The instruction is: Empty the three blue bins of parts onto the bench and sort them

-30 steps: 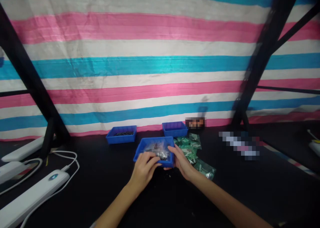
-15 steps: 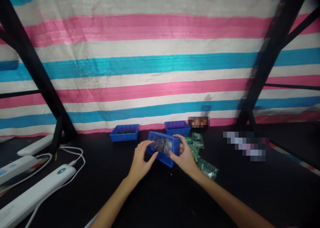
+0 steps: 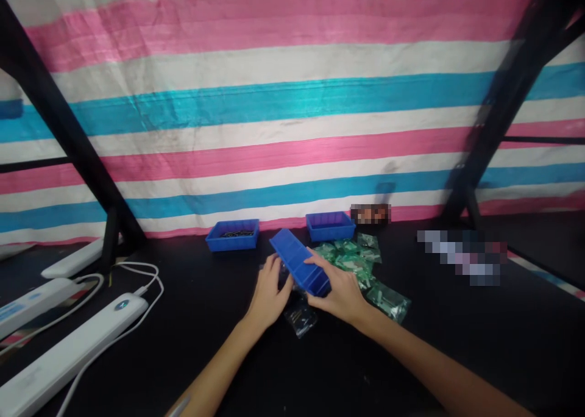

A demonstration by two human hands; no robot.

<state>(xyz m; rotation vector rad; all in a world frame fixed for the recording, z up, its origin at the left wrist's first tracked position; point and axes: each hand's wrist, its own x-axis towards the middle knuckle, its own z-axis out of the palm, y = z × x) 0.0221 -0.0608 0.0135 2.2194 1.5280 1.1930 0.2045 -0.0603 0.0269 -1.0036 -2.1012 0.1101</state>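
A blue bin [image 3: 292, 255] is tipped over above the black table, its outside facing up. My right hand [image 3: 336, 283] grips its right end, thumb and fingers on opposite sides. My left hand [image 3: 269, 286] is at the bin's lower left side, fingers curled; what they hold, if anything, is partly hidden by the bin. A small clear bag with dark contents [image 3: 300, 318] lies on the table below the bin, between my hands. Right of my right hand, several green-tinted bags [image 3: 351, 258] lie in a heap.
Behind stand a blue bin with dark pieces [image 3: 233, 235] and another blue bin [image 3: 329, 227]. White power strips [image 3: 77, 356] with cables lie at left. Black frame posts [image 3: 77, 136] rise on both sides before a striped sheet [image 3: 292, 100]. Blurred-out items [image 3: 459, 257] lie at right.
The held bin has turned over from showing its bagged contents to showing its outside. A clear bag with dark contents now lies on the table. The view has tilted down slightly.
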